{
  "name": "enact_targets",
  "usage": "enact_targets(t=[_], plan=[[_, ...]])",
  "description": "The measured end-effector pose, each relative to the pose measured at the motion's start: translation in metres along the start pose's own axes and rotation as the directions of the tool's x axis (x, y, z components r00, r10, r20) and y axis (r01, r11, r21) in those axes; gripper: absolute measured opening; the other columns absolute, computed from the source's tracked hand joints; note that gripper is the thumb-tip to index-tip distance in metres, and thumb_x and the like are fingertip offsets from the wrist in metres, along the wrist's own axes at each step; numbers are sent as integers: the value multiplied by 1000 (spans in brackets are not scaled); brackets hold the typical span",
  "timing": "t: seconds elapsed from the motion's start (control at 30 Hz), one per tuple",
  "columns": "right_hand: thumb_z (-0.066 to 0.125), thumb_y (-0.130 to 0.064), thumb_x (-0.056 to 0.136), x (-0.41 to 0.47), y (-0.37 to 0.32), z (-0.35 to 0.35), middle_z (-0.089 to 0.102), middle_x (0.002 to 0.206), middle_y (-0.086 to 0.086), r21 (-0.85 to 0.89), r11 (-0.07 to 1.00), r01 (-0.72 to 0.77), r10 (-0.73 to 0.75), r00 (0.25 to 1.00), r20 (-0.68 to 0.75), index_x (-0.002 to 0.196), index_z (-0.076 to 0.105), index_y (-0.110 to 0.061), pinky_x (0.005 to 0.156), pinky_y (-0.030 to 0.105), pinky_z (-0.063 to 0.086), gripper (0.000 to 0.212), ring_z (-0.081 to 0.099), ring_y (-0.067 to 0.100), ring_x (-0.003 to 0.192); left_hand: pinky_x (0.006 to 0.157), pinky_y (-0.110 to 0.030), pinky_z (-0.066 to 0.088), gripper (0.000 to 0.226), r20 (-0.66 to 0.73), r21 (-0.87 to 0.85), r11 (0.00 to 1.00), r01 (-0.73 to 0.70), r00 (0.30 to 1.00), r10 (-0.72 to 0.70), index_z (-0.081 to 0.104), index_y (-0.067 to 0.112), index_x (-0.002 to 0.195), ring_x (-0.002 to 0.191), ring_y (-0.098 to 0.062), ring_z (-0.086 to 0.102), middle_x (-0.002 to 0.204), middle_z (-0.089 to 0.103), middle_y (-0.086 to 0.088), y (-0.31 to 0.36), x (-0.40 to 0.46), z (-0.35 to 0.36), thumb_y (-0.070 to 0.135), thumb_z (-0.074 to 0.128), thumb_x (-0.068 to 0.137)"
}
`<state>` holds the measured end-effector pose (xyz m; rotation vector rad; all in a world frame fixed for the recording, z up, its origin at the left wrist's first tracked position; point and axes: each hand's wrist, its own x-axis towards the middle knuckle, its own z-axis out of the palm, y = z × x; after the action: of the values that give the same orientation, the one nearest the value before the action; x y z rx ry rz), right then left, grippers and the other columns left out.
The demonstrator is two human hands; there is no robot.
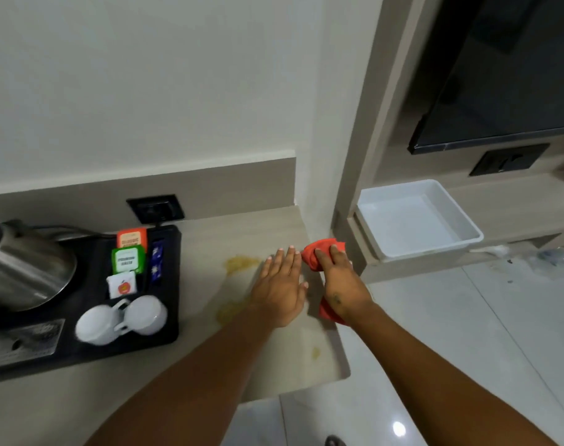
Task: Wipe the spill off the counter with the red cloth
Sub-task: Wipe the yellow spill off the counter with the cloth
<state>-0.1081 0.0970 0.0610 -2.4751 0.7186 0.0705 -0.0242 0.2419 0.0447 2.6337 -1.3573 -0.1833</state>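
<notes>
A yellow spill (242,263) stains the beige counter (261,230), with further yellow patches nearer me, one (230,312) beside my left wrist and a small one (316,351) by the counter's right edge. My left hand (282,286) lies flat on the counter, fingers spread, just right of the far stain. My right hand (340,281) grips the bunched red cloth (317,254) at the counter's right edge, right beside my left hand. Part of the cloth pokes out below my right wrist.
A black tray (171,284) on the left holds a steel kettle (23,268), tea sachets (127,260) and two upturned white cups (119,318). A wall socket (155,209) sits behind it. A white bin (415,220) rests on a lower shelf to the right, under a dark screen (499,75).
</notes>
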Motion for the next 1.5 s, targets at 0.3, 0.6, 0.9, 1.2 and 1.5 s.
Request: enact_targets(t=[0.3, 0.6, 0.9, 1.2, 1.5], plan=[[39, -11, 98, -92, -18, 92, 3, 165, 8, 29, 987, -159, 159, 987, 25, 154, 15, -26, 119, 49, 22, 63, 9, 32, 150, 130, -45, 2, 80, 68, -39, 983, 181, 982, -178, 9, 4, 162, 160, -31, 1, 172, 6, -17, -81, -153, 49, 50, 39, 104], [25, -61, 98, -88, 11, 122, 9, 165, 2, -151, 989, -3, -2, 999, -38, 154, 18, -26, 121, 46, 13, 66, 0, 27, 151, 130, -49, 2, 89, 117, 22, 984, 177, 977, -178, 12, 0, 161, 160, -32, 0, 172, 7, -19, -114, -186, 70, 64, 24, 100], [20, -50, 100, 30, -18, 117, 10, 163, 20, -200, 978, -55, 38, 995, -89, 154, 18, -12, 121, 53, 3, 66, 1, 40, 149, 128, -56, 12, 100, 13, -35, 969, 245, 969, -245, 15, -3, 160, 159, -35, 4, 170, 12, -23, -118, -187, 80, 69, 40, 94], [26, -43, 99, 27, 15, 99, 15, 163, 16, -247, 948, 199, -201, 979, 16, 154, 23, -20, 122, 52, 11, 60, 6, 37, 150, 127, -57, 12, 102, 45, 10, 966, 259, 965, -259, 13, -1, 160, 160, -34, 2, 171, 12, -22, -120, -185, 83, 74, 34, 95], [28, -38, 101, 85, -18, 110, 11, 164, 15, -265, 893, 365, -361, 930, 63, 155, 18, -20, 122, 52, 5, 58, 3, 39, 150, 127, -58, 13, 103, 36, 10, 966, 258, 965, -258, 13, -1, 160, 159, -35, 3, 170, 15, -23, -120, -185, 79, 74, 36, 94]])
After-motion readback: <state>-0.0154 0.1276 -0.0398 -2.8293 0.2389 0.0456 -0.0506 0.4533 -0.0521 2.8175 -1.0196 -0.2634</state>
